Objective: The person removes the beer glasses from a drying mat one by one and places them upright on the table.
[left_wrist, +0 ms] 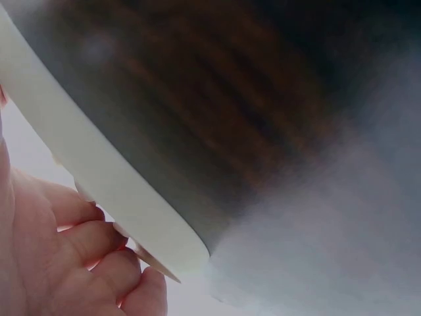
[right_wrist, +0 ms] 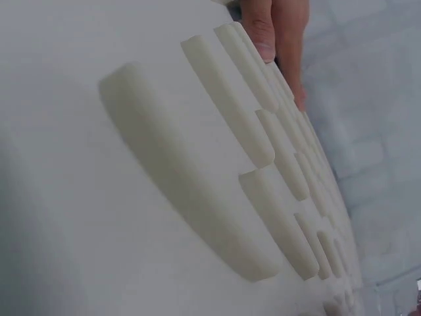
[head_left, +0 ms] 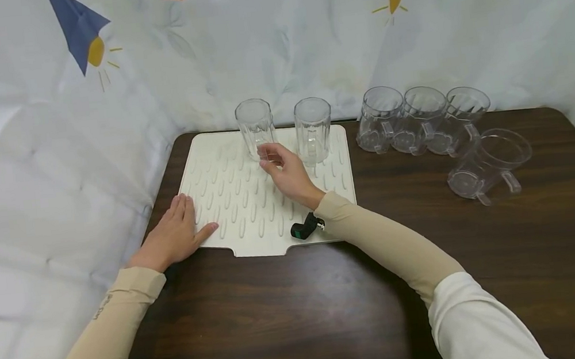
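Observation:
A cream drying mat (head_left: 238, 207) with raised ridges lies on the dark table. Two clear mugs stand along its back part: a left mug (head_left: 254, 119) and a right mug (head_left: 313, 119). My right hand (head_left: 289, 173) is at the front of the left mug, thumb and fingers pinching around its handle; the transparent handle is hard to make out. My left hand (head_left: 175, 233) rests on the mat's left edge, fingers extended and thumb spread over the surface. In the left wrist view, the fingers (left_wrist: 92, 237) lie against the mat's pale edge (left_wrist: 131, 191). The right wrist view shows ridges (right_wrist: 184, 178) close up.
Three clear mugs (head_left: 419, 117) stand in a row at the table's back, right of the mat. Another clear mug (head_left: 488, 163) stands in front of them. A black wrist camera (head_left: 305, 227) sits under my right wrist. White patterned cloth (head_left: 274, 42) hangs behind the table.

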`<action>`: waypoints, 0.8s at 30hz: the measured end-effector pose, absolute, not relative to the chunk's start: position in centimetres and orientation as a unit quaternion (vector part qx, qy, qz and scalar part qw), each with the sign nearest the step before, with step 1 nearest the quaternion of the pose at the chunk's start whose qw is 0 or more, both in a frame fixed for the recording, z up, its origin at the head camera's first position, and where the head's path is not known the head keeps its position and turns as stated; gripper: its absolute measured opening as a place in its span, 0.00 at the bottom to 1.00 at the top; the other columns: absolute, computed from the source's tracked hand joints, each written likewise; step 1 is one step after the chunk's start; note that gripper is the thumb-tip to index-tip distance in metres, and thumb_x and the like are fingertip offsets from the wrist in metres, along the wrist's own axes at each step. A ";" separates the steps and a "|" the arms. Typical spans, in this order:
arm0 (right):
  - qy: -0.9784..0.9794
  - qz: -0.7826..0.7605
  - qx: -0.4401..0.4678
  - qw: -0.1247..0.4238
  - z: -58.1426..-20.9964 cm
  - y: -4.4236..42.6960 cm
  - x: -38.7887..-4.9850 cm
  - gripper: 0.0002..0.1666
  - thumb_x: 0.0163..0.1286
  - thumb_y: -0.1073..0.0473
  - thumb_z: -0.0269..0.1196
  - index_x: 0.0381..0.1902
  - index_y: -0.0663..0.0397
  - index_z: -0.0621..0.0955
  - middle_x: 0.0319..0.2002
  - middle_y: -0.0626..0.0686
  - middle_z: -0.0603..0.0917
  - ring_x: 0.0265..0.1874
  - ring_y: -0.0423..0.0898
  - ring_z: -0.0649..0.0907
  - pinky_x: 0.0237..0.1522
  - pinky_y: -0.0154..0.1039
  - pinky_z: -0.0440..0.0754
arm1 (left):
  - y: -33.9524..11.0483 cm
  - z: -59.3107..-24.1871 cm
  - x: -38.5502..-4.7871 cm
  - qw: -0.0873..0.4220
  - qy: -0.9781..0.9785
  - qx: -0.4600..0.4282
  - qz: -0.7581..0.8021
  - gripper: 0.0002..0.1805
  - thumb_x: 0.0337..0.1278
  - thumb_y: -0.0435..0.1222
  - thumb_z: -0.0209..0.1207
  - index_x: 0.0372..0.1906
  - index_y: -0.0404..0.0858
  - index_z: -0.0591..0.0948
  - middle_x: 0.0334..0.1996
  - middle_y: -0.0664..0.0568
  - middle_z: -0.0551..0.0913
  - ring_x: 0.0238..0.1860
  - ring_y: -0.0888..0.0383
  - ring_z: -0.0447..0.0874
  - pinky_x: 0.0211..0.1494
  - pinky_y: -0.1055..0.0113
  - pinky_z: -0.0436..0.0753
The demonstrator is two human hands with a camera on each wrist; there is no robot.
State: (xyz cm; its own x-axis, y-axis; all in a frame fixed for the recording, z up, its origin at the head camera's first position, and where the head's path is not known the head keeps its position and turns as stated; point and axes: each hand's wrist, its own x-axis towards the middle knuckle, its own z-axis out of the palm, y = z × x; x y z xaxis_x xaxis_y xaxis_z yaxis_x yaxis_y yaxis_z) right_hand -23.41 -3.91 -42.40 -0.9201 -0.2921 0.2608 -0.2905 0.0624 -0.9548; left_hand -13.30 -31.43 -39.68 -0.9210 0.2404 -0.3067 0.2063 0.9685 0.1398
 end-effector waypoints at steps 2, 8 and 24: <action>0.725 -0.660 -0.198 -0.001 -42.6 -4.1 -23.6 0.22 0.78 0.67 0.58 0.67 0.64 0.76 0.65 0.66 0.81 0.66 0.62 0.81 0.70 0.41 0.79 | -31.5 -39.8 -13.3 0.164 0.979 0.110 0.053 0.55 0.78 0.61 0.43 0.77 0.13 0.44 0.79 0.17 0.41 0.82 0.24 0.38 0.84 0.34 0.50; 0.695 -0.692 -0.196 -0.001 -43.2 -4.6 -23.9 0.18 0.77 0.70 0.58 0.62 0.68 0.79 0.62 0.70 0.82 0.64 0.64 0.83 0.70 0.49 0.81 | -31.5 -39.8 -13.3 0.167 0.978 0.108 0.056 0.55 0.78 0.62 0.43 0.77 0.14 0.44 0.79 0.18 0.40 0.82 0.25 0.38 0.84 0.34 0.49; 0.691 -0.695 -0.200 -0.002 -42.9 -5.5 -24.2 0.17 0.76 0.69 0.60 0.59 0.62 0.84 0.55 0.70 0.86 0.59 0.63 0.86 0.64 0.34 0.84 | -31.3 -39.6 -13.1 0.157 0.981 0.107 0.045 0.54 0.78 0.59 0.46 0.77 0.13 0.46 0.79 0.18 0.43 0.82 0.24 0.40 0.84 0.35 0.50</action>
State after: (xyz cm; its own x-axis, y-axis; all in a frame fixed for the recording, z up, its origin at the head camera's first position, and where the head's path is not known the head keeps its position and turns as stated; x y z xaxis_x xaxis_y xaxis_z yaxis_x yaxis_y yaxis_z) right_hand -24.18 -5.54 -42.91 -0.9200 -0.2732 0.2810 -0.2796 -0.0447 -0.9591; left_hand -13.13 -31.28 -39.64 -0.9279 0.2239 -0.2982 0.1958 0.9731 0.1215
